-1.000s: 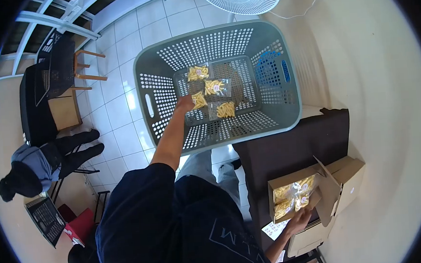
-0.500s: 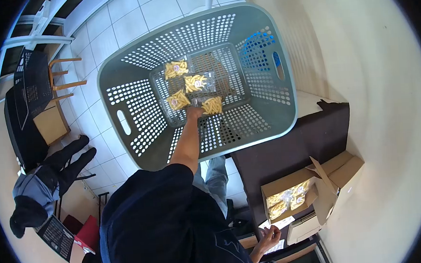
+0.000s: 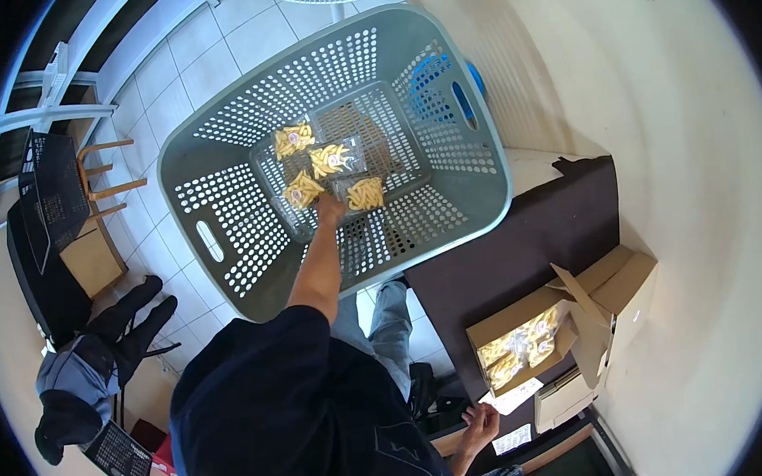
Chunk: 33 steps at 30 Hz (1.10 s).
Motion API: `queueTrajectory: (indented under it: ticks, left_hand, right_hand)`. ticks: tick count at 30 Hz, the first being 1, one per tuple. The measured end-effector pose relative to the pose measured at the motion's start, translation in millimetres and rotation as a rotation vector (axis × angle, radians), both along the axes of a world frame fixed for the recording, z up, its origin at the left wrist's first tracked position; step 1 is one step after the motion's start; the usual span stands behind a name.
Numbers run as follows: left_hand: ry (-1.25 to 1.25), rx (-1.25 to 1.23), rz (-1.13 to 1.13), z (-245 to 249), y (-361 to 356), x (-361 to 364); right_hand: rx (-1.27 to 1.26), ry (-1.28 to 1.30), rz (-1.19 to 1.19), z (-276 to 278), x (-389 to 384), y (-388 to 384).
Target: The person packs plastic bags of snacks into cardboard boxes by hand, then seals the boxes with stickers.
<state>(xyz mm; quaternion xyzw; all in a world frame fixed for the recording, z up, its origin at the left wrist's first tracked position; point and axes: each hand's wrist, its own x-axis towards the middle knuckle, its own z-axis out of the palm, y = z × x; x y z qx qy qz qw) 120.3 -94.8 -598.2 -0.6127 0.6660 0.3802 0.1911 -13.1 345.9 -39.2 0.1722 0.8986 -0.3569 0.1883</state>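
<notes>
1. My left fingers (image 3: 327,201) reach down inside the basket; I cannot tell whether they grip the nearest packet (image 3: 304,190).
2. That packet lies flat; its long axis is unclear.
3. Beside it, the lower-right packet (image 3: 364,194) lies roughly crosswise, clear end leftward.
4. The basket (image 3: 475,213) slants lengthwise, lower left to upper right.
5. My right fingers (image 3: 489,413), released and loosely bent, hover near papers (image 3: 513,397) by the desk (image 3: 521,242).

The laundry basket (image 3: 262,289) looks like smooth grey-green plastic with a soft sheen. Its snack packets (image 3: 363,194) are clear, glossy plastic. Matt brown cardboard forms the open box (image 3: 593,347); dark, matt cloth (image 3: 521,247) covers the table to its edges. The floor tiles (image 3: 157,77) look smooth and glossy.
</notes>
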Motion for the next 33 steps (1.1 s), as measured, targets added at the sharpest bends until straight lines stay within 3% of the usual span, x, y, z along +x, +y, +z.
queueTrajectory:
  ticks: [1,3,4,6,7,11,14,16,18,20,22,23,24,26,28,30,32,33]
  left_hand:
    - [0.002,-0.007,-0.01,41,7,-22]
    - [0.253,-0.002,0.291,146,-15,-30]
    - [0.261,-0.015,0.284,176,-19,-36]
    - [0.72,0.2,0.432,227,-25,-43]
    - [0.892,0.209,0.393,272,-24,-53]
    - [1.056,0.287,0.25,382,-6,-83]
    - [1.173,0.46,0.343,471,26,-108]
    - [1.238,0.489,0.282,515,53,-120]
    - [1.208,0.407,0.211,561,85,-132]
    - [1.267,0.442,0.202,579,116,-139]
    - [1.238,0.257,0.0,592,143,-144]
    - [1.238,0.248,-0.011,600,157,-145]
    - [1.324,0.254,0.065,610,172,-146]
    - [1.489,0.279,0.213,622,200,-151]
    - [1.468,-0.018,0.259,627,224,-161]
    - [1.35,-0.021,0.007,630,259,-178]
    - [1.34,0.244,-0.074,618,289,-185]
    - [1.304,0.19,-0.079,617,304,-189]
  right_hand:
    - [-0.02,0.01,0.015,-1,-1,0]
    - [-0.03,0.04,0.066,1,-5,-16]
    - [-0.035,0.069,0.127,1,-8,-25]
    - [-0.056,0.062,0.13,0,-16,-43]
    - [-0.066,0.092,0.224,0,-23,-59]
    - [-0.193,0.175,0.49,6,-52,-146]
    - [-0.29,0.272,0.811,37,-71,-212]
    - [-0.338,0.419,0.997,47,-77,-230]
    - [-0.368,0.475,1.016,42,-81,-227]
    - [-0.43,0.47,1.021,48,-88,-208]
    - [-0.482,0.152,0.891,62,-96,-183]
    - [-0.623,0.164,0.798,57,-97,-166]
    - [-0.635,0.171,0.79,52,-100,-148]
    - [-0.927,0.011,0.57,44,-109,-111]
    - [-0.99,-0.053,0.476,54,-117,-75]
    - [-1.08,-0.083,0.414,62,-124,-23]
    - [-1.1,-0.119,0.38,65,-126,7]
    - [-1.09,-0.113,0.425,65,-127,21]
